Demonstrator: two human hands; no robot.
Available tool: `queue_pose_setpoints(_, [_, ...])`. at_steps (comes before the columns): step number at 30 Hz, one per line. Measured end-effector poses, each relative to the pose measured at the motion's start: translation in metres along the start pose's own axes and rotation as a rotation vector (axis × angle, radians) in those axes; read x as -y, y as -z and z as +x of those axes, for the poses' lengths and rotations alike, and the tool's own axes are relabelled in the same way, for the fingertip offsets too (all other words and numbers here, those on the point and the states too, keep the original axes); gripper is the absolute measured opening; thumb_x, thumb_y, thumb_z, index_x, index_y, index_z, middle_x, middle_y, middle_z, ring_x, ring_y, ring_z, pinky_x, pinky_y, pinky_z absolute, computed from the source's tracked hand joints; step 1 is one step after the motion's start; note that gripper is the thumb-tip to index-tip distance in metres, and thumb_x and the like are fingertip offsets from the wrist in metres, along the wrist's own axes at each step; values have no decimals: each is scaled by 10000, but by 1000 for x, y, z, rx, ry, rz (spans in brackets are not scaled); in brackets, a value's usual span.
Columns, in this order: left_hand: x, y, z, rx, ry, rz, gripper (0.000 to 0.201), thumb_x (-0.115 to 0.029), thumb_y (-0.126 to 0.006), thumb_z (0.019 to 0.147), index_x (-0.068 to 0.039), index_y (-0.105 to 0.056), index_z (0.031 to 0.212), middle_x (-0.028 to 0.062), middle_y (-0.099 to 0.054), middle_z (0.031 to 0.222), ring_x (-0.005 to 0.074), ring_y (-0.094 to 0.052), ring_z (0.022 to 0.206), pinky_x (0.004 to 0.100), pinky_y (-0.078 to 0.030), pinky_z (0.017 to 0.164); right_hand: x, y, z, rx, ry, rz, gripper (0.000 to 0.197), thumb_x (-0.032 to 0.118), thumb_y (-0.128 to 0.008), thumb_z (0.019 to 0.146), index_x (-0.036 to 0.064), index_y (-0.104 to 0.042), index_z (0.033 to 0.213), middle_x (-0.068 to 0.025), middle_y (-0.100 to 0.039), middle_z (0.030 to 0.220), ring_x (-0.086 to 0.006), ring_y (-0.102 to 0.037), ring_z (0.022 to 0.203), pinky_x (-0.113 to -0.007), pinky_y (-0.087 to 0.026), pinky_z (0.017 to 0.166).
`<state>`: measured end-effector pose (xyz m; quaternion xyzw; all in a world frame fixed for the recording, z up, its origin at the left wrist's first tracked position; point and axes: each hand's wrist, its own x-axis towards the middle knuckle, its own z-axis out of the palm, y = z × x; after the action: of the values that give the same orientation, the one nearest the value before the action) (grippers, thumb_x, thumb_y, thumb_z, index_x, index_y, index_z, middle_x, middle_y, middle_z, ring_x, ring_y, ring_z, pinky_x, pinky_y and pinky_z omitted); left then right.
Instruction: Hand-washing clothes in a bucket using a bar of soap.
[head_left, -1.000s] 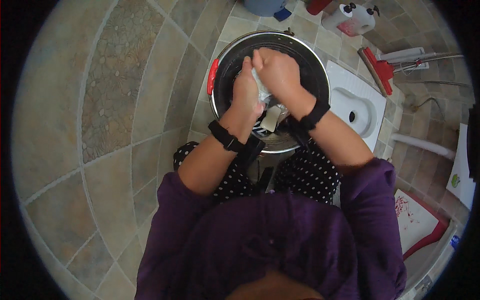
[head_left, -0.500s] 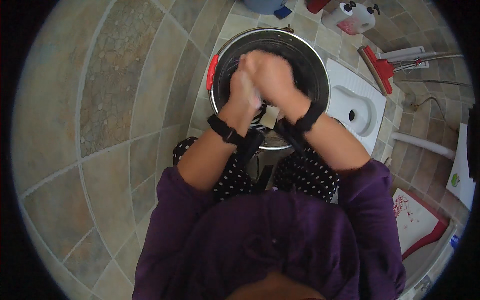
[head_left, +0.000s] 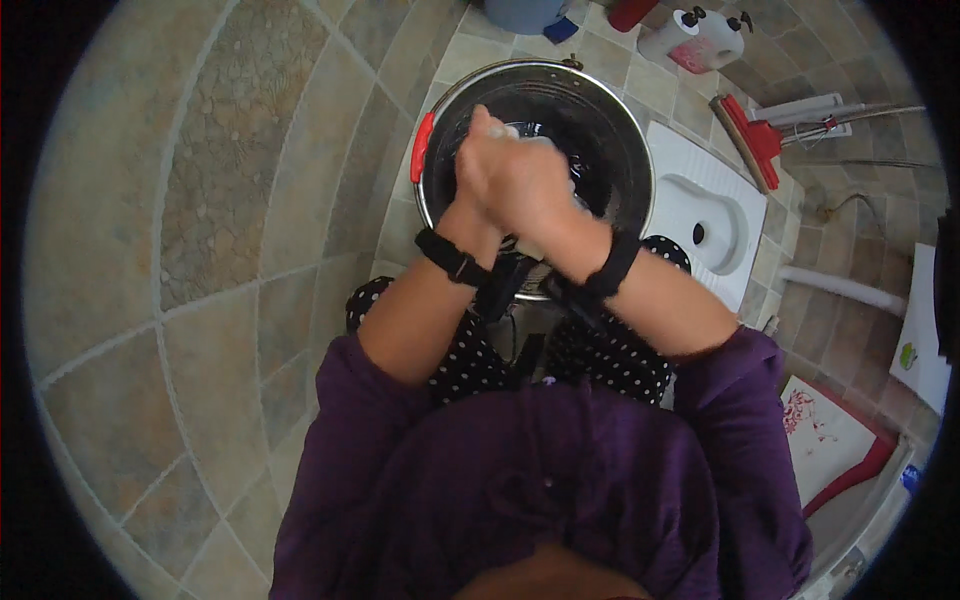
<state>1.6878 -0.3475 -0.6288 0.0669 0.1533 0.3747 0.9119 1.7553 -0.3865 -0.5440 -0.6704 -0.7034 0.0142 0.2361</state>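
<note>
Over a round metal bucket (head_left: 622, 150), my left hand (head_left: 476, 165) and my right hand (head_left: 530, 185) are pressed together, fingers curled. Something whitish (head_left: 540, 143) shows along the far side of the right hand; whether it is cloth or suds I cannot tell. Most of what lies between the palms is hidden. Dark, wet-looking contents (head_left: 592, 178) lie inside the bucket. Its red handle grip (head_left: 421, 148) rests against the left rim. A pale piece beside black-and-white stripes is mostly covered by my right wrist at the near rim. Black bands circle both wrists.
A white squat toilet (head_left: 738, 215) is set into the floor at right, close to the bucket. Beyond it lean a red floor squeegee (head_left: 762, 150) and pump bottles (head_left: 695, 45). A blue bucket (head_left: 525, 12) stands at the far side. A tiled wall (head_left: 220, 200) rises at left.
My hands have shifted slightly nearer to me, and the right one now covers more of the left. The pale piece at the near rim is more hidden, and whitish material shows beyond my knuckles.
</note>
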Motion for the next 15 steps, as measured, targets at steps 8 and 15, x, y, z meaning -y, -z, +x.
queue_pose_setpoints(8, [10, -37, -5, -119, -45, 34, 361, -418, -392, 950, -99, -560, 976, 43, -613, 883, 177, -600, 787, 340, -486, 677, -24, -2, 1, -106, -27, -199, 246, 268, -492, 848, 84, -590, 716, -168, -617, 695, -355, -609, 628, -454, -485, 543])
queue_pose_setpoints(15, [13, -73, -9, -348, -38, 111, 302, -398, -452, 929, -121, -573, 932, 40, -613, 882, 181, -606, 790, 346, -492, 695, -40, 15, 19, -70, -135, 5, 144, 202, -539, 768, 84, -589, 701, -166, -619, 697, -340, -612, 624, -457, -476, 530])
